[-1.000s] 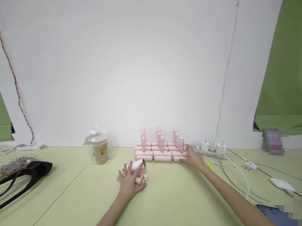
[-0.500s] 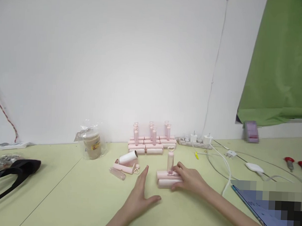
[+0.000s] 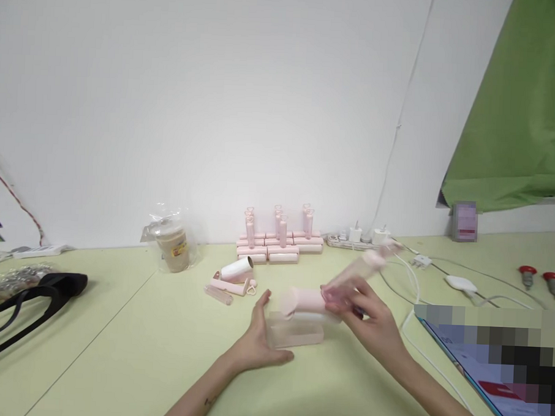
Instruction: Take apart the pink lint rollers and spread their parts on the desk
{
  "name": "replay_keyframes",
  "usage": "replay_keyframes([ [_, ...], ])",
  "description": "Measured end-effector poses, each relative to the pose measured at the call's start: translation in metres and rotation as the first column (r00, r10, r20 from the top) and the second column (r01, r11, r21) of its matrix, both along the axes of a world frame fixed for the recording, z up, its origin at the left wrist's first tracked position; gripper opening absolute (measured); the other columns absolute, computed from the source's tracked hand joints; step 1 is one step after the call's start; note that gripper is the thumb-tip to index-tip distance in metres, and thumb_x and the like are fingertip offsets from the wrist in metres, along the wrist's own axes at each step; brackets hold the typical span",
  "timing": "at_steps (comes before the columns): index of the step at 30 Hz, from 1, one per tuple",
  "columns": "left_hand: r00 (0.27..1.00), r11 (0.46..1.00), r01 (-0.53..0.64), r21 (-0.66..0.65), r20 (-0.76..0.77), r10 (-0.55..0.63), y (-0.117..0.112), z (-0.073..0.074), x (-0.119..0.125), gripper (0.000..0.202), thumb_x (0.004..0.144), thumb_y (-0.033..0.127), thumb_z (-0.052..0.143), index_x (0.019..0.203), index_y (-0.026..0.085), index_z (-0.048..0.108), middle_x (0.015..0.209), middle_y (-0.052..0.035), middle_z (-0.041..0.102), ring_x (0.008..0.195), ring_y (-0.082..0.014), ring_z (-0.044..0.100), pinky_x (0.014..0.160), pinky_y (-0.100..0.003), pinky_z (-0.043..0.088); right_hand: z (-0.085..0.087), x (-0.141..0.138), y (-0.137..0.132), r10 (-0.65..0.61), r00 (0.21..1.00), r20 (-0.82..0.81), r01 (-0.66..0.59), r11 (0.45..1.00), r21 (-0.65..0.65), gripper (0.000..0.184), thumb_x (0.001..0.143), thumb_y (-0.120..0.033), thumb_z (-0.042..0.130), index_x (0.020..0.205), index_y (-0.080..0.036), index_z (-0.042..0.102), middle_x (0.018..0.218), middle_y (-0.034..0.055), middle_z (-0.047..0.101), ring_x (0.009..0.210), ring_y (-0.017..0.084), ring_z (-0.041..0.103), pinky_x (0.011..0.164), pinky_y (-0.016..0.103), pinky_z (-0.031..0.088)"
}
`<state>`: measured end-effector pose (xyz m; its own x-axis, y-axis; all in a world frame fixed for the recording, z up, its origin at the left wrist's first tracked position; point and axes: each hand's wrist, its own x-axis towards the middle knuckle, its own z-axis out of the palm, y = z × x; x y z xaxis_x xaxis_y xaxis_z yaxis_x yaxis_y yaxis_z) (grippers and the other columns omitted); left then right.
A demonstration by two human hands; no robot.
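Note:
My right hand (image 3: 367, 313) has its fingers closed around a pink lint roller (image 3: 308, 299), holding it where the roller joins its handle (image 3: 355, 269). The handle is clear and pink, tilts up to the right and is blurred by motion. Just below the roller is a clear plastic cover (image 3: 297, 336), also blurred, resting on or just above the table. My left hand (image 3: 257, 339) is at the cover's left end, index finger and thumb stretched apart. Whether it touches the cover is hard to tell.
Several similar pink rollers (image 3: 282, 250) stand in rows by the wall. Loose roller parts (image 3: 230, 285) lie left of them. A bagged cup (image 3: 174, 249), a power strip (image 3: 349, 242) with cables, a phone (image 3: 473, 370), red-topped items (image 3: 527, 274) and black straps (image 3: 62, 287) lie around.
My right hand has lifted the lint roller and tipped it, so its handle leans right instead of upright. The clear cover now shows separately below. My left hand has come closer to it.

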<state>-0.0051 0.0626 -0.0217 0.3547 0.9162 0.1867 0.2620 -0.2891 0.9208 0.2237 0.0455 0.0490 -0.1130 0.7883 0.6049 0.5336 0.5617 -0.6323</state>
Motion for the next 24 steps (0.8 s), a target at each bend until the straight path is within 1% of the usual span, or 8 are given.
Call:
replay_keyframes([
  [3,0.977,0.996,-0.082,-0.033,0.196,0.087,-0.008,0.018,0.002,0.087,0.067,0.058,0.053,0.133,0.017,0.013,0.136,-0.0154,0.026,0.118,-0.0275,0.035,0.095,-0.041,0.032,-0.008,0.0,-0.015,0.119,0.977,0.178,-0.135,0.988,0.08,0.033,0.081,-0.049,0.045,0.084,-0.025,0.067,0.077,0.0055,0.063,0.06,0.016,0.057,0.049,0.026,0.044],
  [5,0.948,0.972,0.081,-0.221,0.317,-0.007,-0.02,0.03,0.005,0.076,0.075,0.067,0.026,0.127,0.012,0.029,0.113,-0.0161,0.051,0.103,-0.0269,0.05,0.086,-0.043,0.04,-0.015,-0.004,-0.024,0.22,0.919,0.327,-0.264,0.96,0.096,0.024,0.083,-0.041,0.047,0.092,-0.031,0.067,0.075,0.0031,0.064,0.061,0.015,0.058,0.053,0.025,0.044],
  [6,0.918,0.906,0.231,-0.355,0.387,-0.082,-0.027,0.034,0.006,0.074,0.077,0.067,0.021,0.122,0.011,0.037,0.102,-0.0143,0.057,0.096,-0.026,0.055,0.082,-0.042,0.042,-0.017,-0.006,-0.026,0.25,0.883,0.397,-0.319,0.941,0.117,0.021,0.083,-0.036,0.048,0.095,-0.036,0.065,0.078,0.0017,0.064,0.062,0.014,0.058,0.056,0.025,0.044],
  [8,0.88,0.757,0.377,-0.533,0.46,-0.115,-0.042,0.037,0.007,0.059,0.078,0.059,0.039,0.112,0.012,0.047,0.088,-0.0098,0.061,0.083,-0.0232,0.059,0.071,-0.037,0.047,-0.018,-0.006,-0.026,0.256,0.806,0.534,-0.392,0.907,0.157,0.028,0.081,-0.031,0.051,0.105,-0.041,0.059,0.087,0.0009,0.064,0.064,0.012,0.058,0.059,0.025,0.043],
  [10,0.892,0.711,0.341,-0.615,0.451,-0.037,-0.055,0.037,0.004,0.047,0.072,0.043,0.06,0.109,0.015,0.049,0.083,-0.0063,0.06,0.075,-0.0207,0.059,0.059,-0.031,0.049,-0.015,-0.001,-0.02,0.174,0.746,0.643,-0.342,0.929,0.145,0.042,0.079,-0.025,0.05,0.119,-0.038,0.049,0.097,0.0031,0.059,0.056,0.01,0.054,0.055,0.025,0.042],
  [14,0.903,0.802,0.208,-0.561,0.426,0.063,-0.062,0.036,-0.001,0.045,0.068,0.031,0.066,0.107,0.016,0.049,0.083,-0.0044,0.058,0.072,-0.0169,0.057,0.059,-0.029,0.049,-0.003,0.011,-0.01,0.132,0.804,0.58,-0.078,0.99,-0.117,0.039,0.075,-0.023,0.044,0.114,-0.026,0.044,0.107,0.0061,0.048,0.048,0.008,0.048,0.052,0.027,0.043],
  [18,0.932,0.884,0.069,-0.463,0.346,0.108,-0.057,0.034,-0.001,0.049,0.063,0.036,0.068,0.105,0.017,0.05,0.079,-0.0017,0.055,0.07,-0.0165,0.054,0.062,-0.031,0.047,0.002,0.005,-0.018,0.35,0.847,0.4,-0.222,0.917,-0.331,0.023,0.091,-0.028,0.027,0.101,-0.026,0.047,0.095,0.0015,0.057,0.077,0.013,0.058,0.068,0.025,0.045],
  [24,0.983,0.964,-0.045,-0.264,0.16,0.09,-0.058,0.033,0.0,0.039,0.065,0.035,0.063,0.098,0.019,0.051,0.083,-0.0011,0.056,0.077,-0.0185,0.052,0.072,-0.031,0.042,-0.004,-0.01,-0.032,0.296,0.823,0.484,-0.215,0.952,-0.217,0.029,0.092,-0.031,0.028,0.115,-0.032,0.046,0.101,-0.0003,0.063,0.083,0.017,0.062,0.065,0.026,0.045],
])
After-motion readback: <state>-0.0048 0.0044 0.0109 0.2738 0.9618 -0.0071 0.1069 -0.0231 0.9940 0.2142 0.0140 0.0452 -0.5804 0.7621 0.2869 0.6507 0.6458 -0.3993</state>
